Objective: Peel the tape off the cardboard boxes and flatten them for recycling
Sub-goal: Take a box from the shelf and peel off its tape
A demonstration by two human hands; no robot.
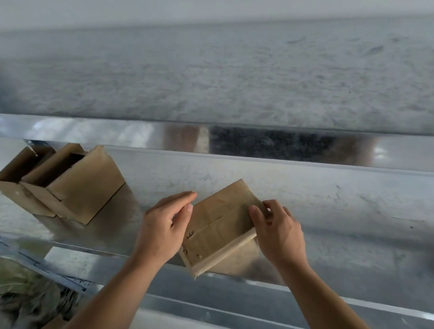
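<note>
A small brown cardboard box [219,227] lies tilted on the shiny metal shelf [342,207], its front corner poking past the shelf's front edge. A taped seam runs across its top face. My left hand [164,226] presses against the box's left side with fingers curled. My right hand [278,232] grips the box's right edge, its fingertips pinching at the top face near the seam. Whether a tape end is between those fingers I cannot tell. To the left on the same shelf, two opened cardboard boxes [71,187] stand side by side.
A metal back wall [247,86] rises behind the shelf. Below the shelf at the lower left, a bin or heap [11,295] holds crumpled cardboard and scraps. A metal rail [22,252] runs along there.
</note>
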